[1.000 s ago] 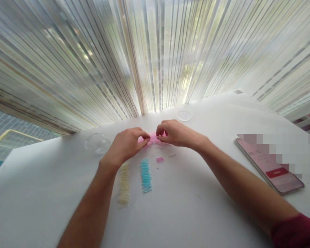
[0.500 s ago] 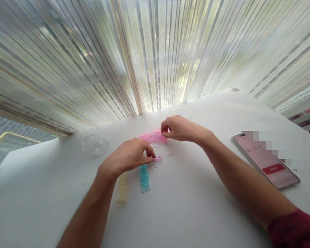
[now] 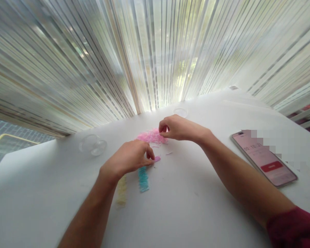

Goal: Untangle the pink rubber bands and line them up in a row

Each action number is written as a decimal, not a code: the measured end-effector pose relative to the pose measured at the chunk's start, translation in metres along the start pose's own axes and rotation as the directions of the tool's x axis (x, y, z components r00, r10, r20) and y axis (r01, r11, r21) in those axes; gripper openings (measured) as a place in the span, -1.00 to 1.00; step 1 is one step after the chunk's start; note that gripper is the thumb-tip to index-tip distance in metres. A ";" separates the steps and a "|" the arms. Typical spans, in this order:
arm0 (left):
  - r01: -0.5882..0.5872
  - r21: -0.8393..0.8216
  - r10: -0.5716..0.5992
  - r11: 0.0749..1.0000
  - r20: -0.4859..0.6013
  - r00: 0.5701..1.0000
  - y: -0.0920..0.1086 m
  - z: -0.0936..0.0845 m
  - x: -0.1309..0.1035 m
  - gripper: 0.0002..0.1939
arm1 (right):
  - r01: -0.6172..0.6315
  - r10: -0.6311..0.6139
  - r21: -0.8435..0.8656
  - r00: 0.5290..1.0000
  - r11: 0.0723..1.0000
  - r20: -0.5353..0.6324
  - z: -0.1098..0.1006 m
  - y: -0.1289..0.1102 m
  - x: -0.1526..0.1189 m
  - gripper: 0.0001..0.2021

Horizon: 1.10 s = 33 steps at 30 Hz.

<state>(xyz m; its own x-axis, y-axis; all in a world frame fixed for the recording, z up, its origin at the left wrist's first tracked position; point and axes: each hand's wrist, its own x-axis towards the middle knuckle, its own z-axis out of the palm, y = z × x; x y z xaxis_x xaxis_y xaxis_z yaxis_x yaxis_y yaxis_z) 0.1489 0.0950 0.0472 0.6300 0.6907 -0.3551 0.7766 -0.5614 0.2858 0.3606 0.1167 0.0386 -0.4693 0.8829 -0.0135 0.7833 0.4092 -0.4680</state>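
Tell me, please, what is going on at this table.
A person's left hand touches the end of a small pink strip, while the right hand is at the pile of pink strands; whether it grips any is unclear. Nearer the person, a row of blue strands and a row of yellow strands lie on the white table.

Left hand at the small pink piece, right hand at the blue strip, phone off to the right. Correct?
Right hand is wrong: the head view shows it at the pink pile. Left hand at the small pink piece, phone off to the right: both fine.
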 end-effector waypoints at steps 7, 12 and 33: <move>0.038 -0.040 -0.042 0.998 -0.096 0.995 -0.025 -0.011 -0.007 -0.87 | -0.035 0.035 0.033 0.999 0.999 0.007 -0.004 0.001 -0.002 -0.87; 0.125 0.019 -0.117 0.992 -0.246 0.962 -0.035 -0.016 -0.007 -0.79 | -0.060 0.061 0.047 0.998 0.997 -0.003 -0.007 0.002 -0.004 -0.88; 0.135 0.129 -0.100 0.982 -0.248 0.964 -0.011 -0.006 0.003 -0.79 | -0.058 0.059 -0.007 0.996 0.998 0.066 -0.009 0.001 -0.005 -0.86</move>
<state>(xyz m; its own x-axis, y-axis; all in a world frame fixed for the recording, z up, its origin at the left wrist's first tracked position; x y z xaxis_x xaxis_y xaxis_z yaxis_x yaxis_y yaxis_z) 0.1425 0.1059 0.0480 0.5298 0.8347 -0.1501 0.8479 -0.5169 0.1183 0.3673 0.1142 0.0461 -0.4483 0.8884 -0.0988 0.8120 0.3585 -0.4606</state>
